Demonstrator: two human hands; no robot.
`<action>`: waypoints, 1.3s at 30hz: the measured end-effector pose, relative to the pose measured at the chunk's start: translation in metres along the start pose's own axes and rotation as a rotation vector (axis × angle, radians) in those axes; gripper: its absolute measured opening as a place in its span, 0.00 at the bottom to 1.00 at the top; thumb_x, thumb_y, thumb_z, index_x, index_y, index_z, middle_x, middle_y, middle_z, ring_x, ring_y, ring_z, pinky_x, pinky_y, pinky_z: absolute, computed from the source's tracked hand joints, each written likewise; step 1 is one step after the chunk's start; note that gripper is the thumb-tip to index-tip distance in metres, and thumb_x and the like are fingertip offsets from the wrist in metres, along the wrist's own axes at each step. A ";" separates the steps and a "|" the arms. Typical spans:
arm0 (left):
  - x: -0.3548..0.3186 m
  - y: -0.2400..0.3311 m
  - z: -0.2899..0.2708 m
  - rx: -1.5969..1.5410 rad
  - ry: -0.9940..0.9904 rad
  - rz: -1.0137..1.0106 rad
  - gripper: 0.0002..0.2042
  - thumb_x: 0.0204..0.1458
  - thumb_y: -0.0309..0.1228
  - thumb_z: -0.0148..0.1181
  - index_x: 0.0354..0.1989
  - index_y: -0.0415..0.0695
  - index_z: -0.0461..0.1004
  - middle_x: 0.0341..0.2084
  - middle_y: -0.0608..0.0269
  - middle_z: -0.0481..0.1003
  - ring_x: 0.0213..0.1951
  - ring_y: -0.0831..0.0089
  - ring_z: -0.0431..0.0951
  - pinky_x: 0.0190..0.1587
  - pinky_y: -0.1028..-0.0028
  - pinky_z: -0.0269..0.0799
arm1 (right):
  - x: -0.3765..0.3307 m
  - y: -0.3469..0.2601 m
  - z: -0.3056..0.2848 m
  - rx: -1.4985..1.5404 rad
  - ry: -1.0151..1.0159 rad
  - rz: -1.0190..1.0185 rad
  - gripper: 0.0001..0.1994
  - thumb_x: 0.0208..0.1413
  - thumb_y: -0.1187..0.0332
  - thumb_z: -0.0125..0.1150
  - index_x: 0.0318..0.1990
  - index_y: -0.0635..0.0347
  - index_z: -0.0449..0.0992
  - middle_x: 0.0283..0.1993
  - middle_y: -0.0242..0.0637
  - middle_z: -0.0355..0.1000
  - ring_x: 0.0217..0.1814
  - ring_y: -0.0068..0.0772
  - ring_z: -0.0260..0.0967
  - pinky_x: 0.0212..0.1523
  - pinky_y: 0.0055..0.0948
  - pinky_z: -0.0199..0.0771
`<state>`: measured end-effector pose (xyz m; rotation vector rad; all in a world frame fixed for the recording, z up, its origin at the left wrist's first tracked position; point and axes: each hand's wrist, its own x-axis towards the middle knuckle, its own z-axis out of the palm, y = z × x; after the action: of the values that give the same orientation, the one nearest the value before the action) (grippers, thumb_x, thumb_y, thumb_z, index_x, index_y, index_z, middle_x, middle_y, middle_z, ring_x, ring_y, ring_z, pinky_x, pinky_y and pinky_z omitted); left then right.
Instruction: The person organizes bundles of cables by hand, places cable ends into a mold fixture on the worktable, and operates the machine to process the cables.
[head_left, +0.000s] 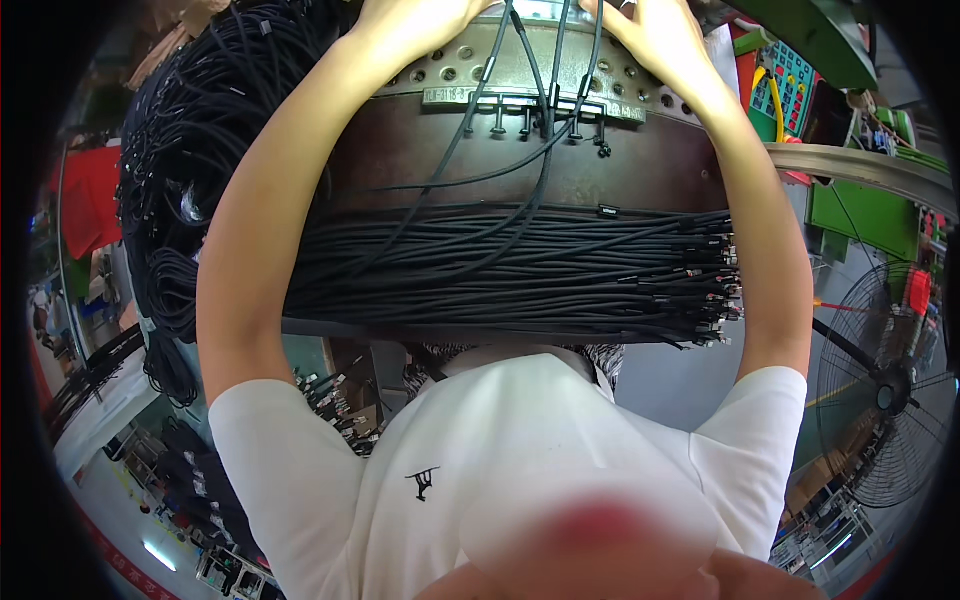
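Both my arms reach far forward to a metal machine bed (455,62) with rows of round holes. My left hand (425,18) is at the top edge of the head view, left of several upright black cables (555,70). On their right is my right hand (655,25), its thumb side toward them. The picture's edge cuts off most fingers, so any grip is hidden. Beneath the hands, a metal bar (440,97) with several small bolts crosses the bed, and the cables run down over it. Closer to me lies a wide bundle of black cables (500,255), its connector ends at the right.
A large heap of coiled black cables (190,130) hangs at the left. To the right stand a black caged fan (885,395), a curved metal rail (860,165) and a green button panel (790,85). More cable ends (345,410) show below the bench at left.
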<state>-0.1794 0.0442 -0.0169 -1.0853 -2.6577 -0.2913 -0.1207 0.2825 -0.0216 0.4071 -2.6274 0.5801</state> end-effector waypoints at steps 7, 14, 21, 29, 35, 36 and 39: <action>-0.167 0.047 -0.107 -1.289 -0.965 0.128 0.25 0.59 0.46 0.48 0.58 0.39 0.66 0.55 0.53 0.70 0.51 0.62 0.75 0.54 0.71 0.68 | -0.209 -0.011 -0.126 0.069 0.607 0.168 0.11 0.66 0.72 0.40 0.49 0.67 0.66 0.46 0.48 0.69 0.49 0.35 0.69 0.54 0.33 0.68; -0.364 0.078 0.007 -0.244 -0.571 -0.468 0.20 0.49 0.35 0.56 0.49 0.37 0.72 0.49 0.43 0.71 0.52 0.45 0.69 0.57 0.55 0.61 | -0.421 -0.034 -0.035 -0.076 -0.458 0.469 0.21 0.54 0.72 0.56 0.56 0.65 0.67 0.58 0.48 0.65 0.62 0.46 0.59 0.65 0.40 0.53; -0.372 0.068 0.020 -0.097 -0.397 -0.499 0.21 0.50 0.37 0.55 0.51 0.38 0.72 0.51 0.43 0.70 0.54 0.46 0.68 0.59 0.57 0.59 | -0.411 -0.036 -0.015 0.036 -0.268 0.698 0.18 0.54 0.72 0.56 0.53 0.65 0.70 0.55 0.48 0.68 0.60 0.47 0.60 0.63 0.41 0.55; -0.361 0.069 0.023 -0.135 -0.421 -0.522 0.19 0.51 0.37 0.52 0.49 0.40 0.73 0.49 0.45 0.72 0.52 0.48 0.70 0.56 0.57 0.63 | -0.401 -0.038 -0.009 0.003 -0.241 0.709 0.16 0.54 0.72 0.55 0.50 0.64 0.72 0.54 0.46 0.69 0.59 0.47 0.62 0.61 0.41 0.57; -0.344 0.071 0.016 -0.056 -0.586 -0.525 0.20 0.51 0.38 0.52 0.50 0.41 0.73 0.50 0.46 0.72 0.53 0.48 0.70 0.57 0.56 0.62 | -0.410 -0.032 0.002 -0.018 -0.174 0.632 0.15 0.53 0.72 0.56 0.49 0.64 0.74 0.51 0.47 0.71 0.56 0.50 0.64 0.59 0.42 0.60; -0.337 0.073 0.012 -0.017 -0.590 -0.501 0.19 0.51 0.37 0.52 0.50 0.42 0.73 0.51 0.46 0.71 0.54 0.49 0.70 0.57 0.58 0.63 | -0.413 -0.032 0.004 0.001 -0.168 0.646 0.15 0.53 0.72 0.56 0.49 0.64 0.74 0.51 0.47 0.71 0.56 0.50 0.64 0.59 0.42 0.61; -0.314 0.082 -0.012 -0.233 -0.805 -0.608 0.19 0.53 0.39 0.52 0.49 0.41 0.73 0.50 0.47 0.72 0.52 0.51 0.71 0.54 0.59 0.65 | -0.407 -0.025 -0.014 -0.066 -0.211 0.566 0.15 0.52 0.74 0.56 0.48 0.64 0.74 0.51 0.46 0.72 0.56 0.50 0.65 0.60 0.41 0.60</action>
<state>0.0970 -0.1072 -0.0952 -0.4427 -3.7345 -0.3268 0.2472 0.3443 -0.1869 -0.3313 -2.9588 0.6447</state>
